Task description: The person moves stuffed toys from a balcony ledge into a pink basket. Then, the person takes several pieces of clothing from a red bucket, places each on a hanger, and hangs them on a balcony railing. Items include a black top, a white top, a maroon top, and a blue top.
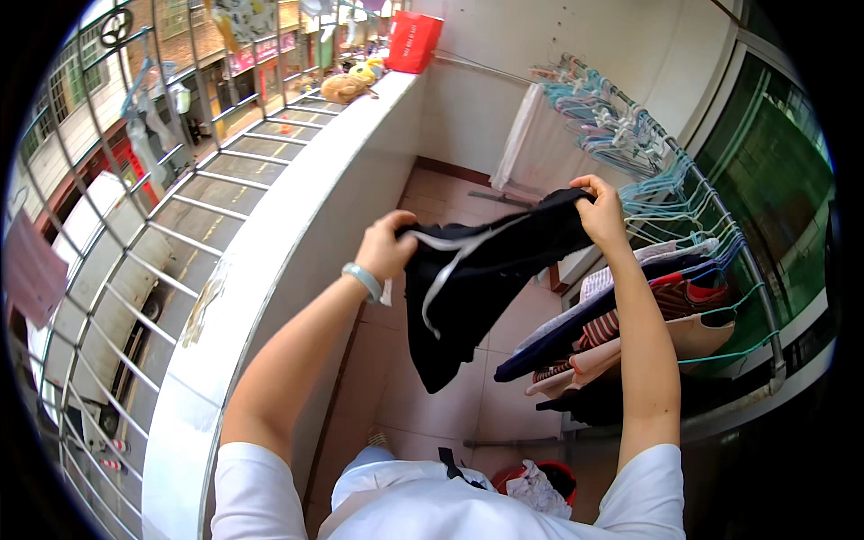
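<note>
A black garment [466, 290] with a white drawstring [449, 270] hangs stretched out in front of me, above the tiled floor. My left hand [386, 246] grips one upper corner of it; a pale bangle [363, 280] circles that wrist. The opposite corner is pinched in my right hand [601, 210], held a little higher. Folds hide what kind of garment it is. Just beyond my right forearm, several clothes [607, 331] hang on a metal rail [702, 175], along with a row of bare light-blue hangers [648, 192].
At my feet stands a red bucket [568, 478] with crumpled laundry [536, 489] in it. A white-topped parapet [324, 162] with metal bars [223, 212] runs along the left, above a street. Soft toys [347, 88] and a red bag [413, 42] rest at its far end.
</note>
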Demonstrator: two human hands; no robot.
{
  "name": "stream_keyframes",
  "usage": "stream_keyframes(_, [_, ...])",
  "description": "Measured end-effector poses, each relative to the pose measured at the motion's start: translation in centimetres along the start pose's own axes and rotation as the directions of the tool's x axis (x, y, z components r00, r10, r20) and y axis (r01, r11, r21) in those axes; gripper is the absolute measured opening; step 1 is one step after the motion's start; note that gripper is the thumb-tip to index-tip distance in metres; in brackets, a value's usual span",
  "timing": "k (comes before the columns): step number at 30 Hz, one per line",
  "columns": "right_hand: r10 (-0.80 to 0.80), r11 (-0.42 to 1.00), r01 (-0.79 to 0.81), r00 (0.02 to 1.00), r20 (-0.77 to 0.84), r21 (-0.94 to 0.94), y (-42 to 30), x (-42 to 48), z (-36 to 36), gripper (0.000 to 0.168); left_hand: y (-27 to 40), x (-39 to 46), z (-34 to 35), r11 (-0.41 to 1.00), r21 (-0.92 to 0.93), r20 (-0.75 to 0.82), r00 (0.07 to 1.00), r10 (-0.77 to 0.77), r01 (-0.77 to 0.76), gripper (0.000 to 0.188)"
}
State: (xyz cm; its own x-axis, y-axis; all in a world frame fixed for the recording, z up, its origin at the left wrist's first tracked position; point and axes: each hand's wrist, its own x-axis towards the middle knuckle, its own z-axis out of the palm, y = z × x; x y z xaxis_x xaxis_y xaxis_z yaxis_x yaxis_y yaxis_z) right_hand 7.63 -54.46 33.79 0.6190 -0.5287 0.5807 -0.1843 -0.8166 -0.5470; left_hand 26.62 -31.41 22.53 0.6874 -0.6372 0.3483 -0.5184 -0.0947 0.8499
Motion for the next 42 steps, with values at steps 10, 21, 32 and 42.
stream_keyframes(10, [0.131, 0.925, -0.097, 0.989, 0.069, -0.366, 7.0, 3.4, 0.3, 0.013, 3.5, 15.9, 1.0, 0.943, -0.327, 0.249, 0.968, 0.023, 0.062, 0.045])
stream_keyframes(21, [0.288, 0.902, -0.425, 0.722, 0.629, 0.075, 10.3, 4.9, 5.9, 0.02, 1.3, 25.9, 4.6, 0.914, -0.395, 0.071, 0.995, -0.066, 0.089, 0.021])
stream_keyframes(32, [0.43, 0.9, -0.376, 0.68, -0.594, 0.22, 23.2, 13.8, -7.2, 0.015, 2.5, 31.6, 9.4, 0.881, -0.468, 0.175, 0.984, 0.026, 0.06, 0.033])
stream_keyframes(42, [0.555, 0.515, -0.686, 0.724, -0.41, -0.514, 25.2, 15.5, -10.9, 0.028, 1.1, 36.3, 10.9, 0.86, -0.509, 0.268, 0.958, 0.103, 0.049, 0.038])
